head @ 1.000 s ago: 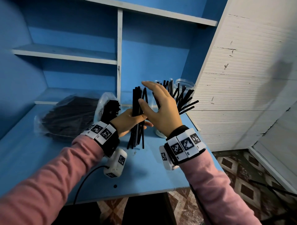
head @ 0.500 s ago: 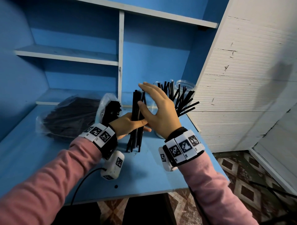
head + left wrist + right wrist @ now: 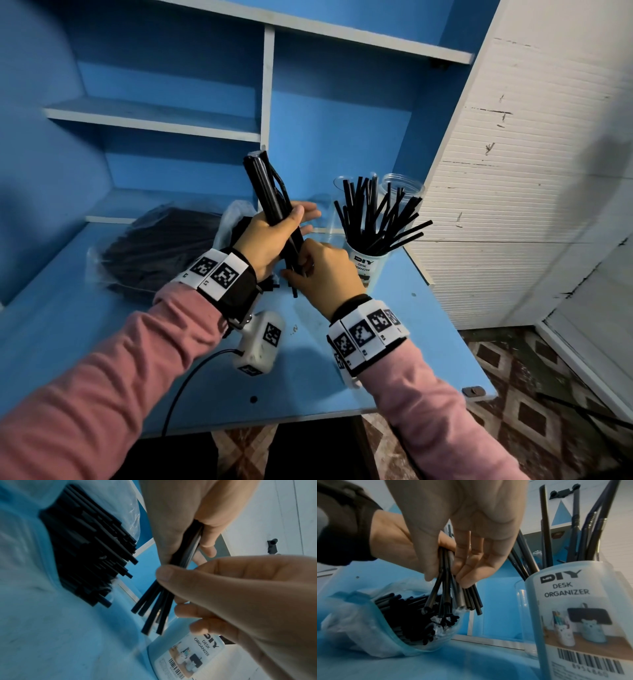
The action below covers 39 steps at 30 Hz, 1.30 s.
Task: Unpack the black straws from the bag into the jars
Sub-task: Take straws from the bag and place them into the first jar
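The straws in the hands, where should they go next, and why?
Probably into the jar beside the right hand. The left hand grips the bundle of straws upright, the right hand pinches its lower ends, and that jar already holds loose straws, with room left.

Bundle of straws (image 3: pixel 274 205): stood near upright at frame centre a second ago; now tilted, top leaning to the upper left of the frame.
Left hand (image 3: pixel 270 236): grip has moved to mid-bundle, fingers wrapped round it.
Right hand (image 3: pixel 322 270): was open with fingers spread against the bundle's upper part; now lower, apparently pinching the bottom ends.
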Each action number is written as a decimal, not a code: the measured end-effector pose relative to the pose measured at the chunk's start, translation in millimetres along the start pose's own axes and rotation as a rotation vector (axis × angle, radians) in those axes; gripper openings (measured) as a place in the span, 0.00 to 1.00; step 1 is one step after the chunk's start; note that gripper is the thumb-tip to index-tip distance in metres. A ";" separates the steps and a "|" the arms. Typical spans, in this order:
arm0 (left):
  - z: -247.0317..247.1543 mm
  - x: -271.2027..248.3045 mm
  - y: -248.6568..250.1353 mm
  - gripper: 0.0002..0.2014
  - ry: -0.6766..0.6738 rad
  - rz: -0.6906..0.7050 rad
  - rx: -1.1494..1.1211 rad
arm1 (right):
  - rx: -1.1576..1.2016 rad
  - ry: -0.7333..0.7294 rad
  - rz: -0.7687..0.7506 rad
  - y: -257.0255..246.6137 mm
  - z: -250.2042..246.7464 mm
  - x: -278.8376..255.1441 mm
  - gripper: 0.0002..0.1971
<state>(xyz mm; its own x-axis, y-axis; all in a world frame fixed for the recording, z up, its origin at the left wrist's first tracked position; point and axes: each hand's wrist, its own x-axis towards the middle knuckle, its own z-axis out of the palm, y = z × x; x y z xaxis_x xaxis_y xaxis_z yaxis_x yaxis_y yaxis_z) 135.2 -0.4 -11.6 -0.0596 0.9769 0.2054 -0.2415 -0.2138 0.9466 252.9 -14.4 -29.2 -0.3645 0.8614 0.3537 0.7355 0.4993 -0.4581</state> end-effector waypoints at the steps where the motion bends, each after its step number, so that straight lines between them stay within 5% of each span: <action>1: 0.0 0.3 0.1 0.11 0.004 -0.003 -0.006 | -0.024 0.003 0.006 -2.2 -0.1 0.4 0.14; 12: -8.1 0.2 8.6 0.13 0.041 -0.008 0.008 | 0.018 0.041 -0.059 -0.1 3.8 -0.3 0.05; 26: -39.8 19.6 52.9 0.10 0.310 0.178 -0.106 | -0.163 -0.154 0.247 15.3 2.3 5.3 0.06; 32: -26.7 11.4 37.2 0.11 0.131 0.376 0.271 | -0.084 -0.126 0.162 -9.9 -23.3 16.1 0.08; 39: -17.2 8.3 30.9 0.09 -0.088 0.384 0.565 | 0.200 0.085 -0.010 -29.8 -83.9 24.7 0.07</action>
<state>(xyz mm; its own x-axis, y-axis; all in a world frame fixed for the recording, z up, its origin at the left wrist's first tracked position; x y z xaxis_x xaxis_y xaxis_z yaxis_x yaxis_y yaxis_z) 110.6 1.0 15.0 0.0445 0.8349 0.5487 0.3240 -0.5316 0.7826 269.9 -15.8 61.6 -0.3156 0.8497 0.4224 0.6009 0.5235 -0.6040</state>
